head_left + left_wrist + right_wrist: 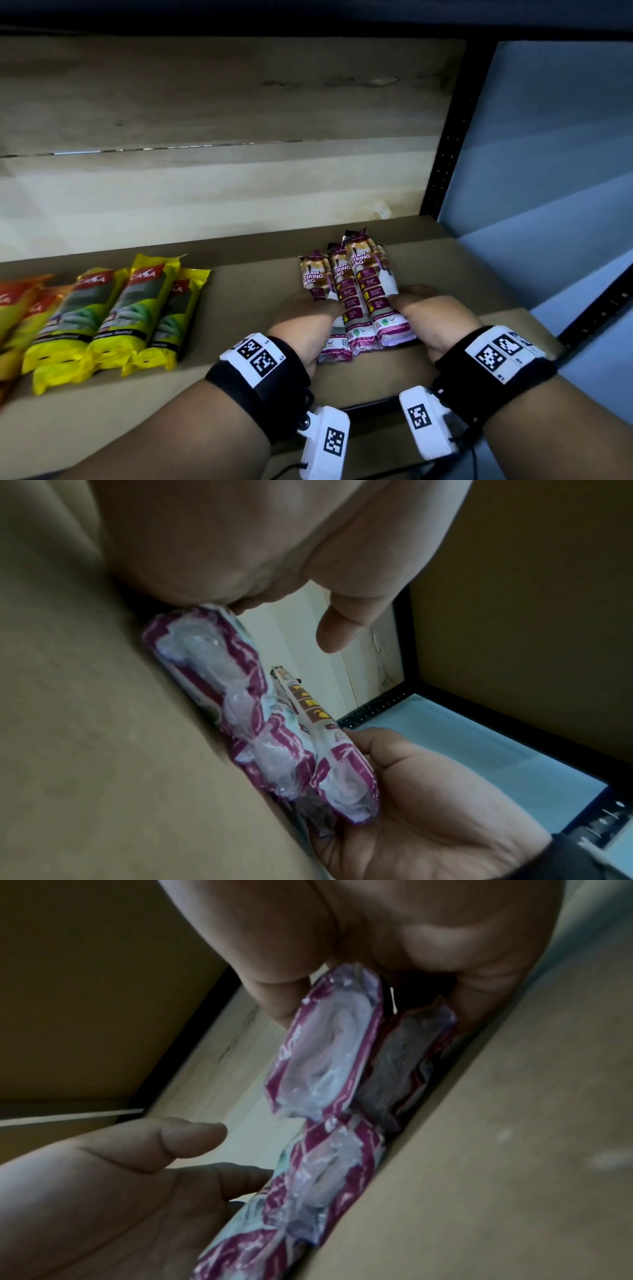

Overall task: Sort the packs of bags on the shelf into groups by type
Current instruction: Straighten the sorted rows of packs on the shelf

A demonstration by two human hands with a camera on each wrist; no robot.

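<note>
A: Where are we in the sort?

B: We are squaring up one group. Three maroon-and-white plastic packs of drawstring bags [356, 298] lie side by side, touching, on the brown board shelf [246, 308], toward its right end. Our left hand [305, 322] presses against the left pack and our right hand [435, 318] against the right pack, so the bundle is squeezed between them.

A: And the fingers?

B: In the left wrist view the left thumb hangs free above the packs, and the right hand cups the end of the nearest pack. In the right wrist view the right thumb and fingers [192, 1139] are loosely extended beside the packs, not wrapped round them. We judge both hands as pressing, not gripping.

A: What of the other kinds?

B: The yellow plastic packs with green bags and a red label [113, 318] lie in a row well to the left, with orange plastic packs [17, 308] at the far left edge. Each kind looks grouped already.

A: Next move?

B: Probably to even the near ends, then let go gently; the slippery wrappers could slide apart. No container is here, only the open shelf.
</note>
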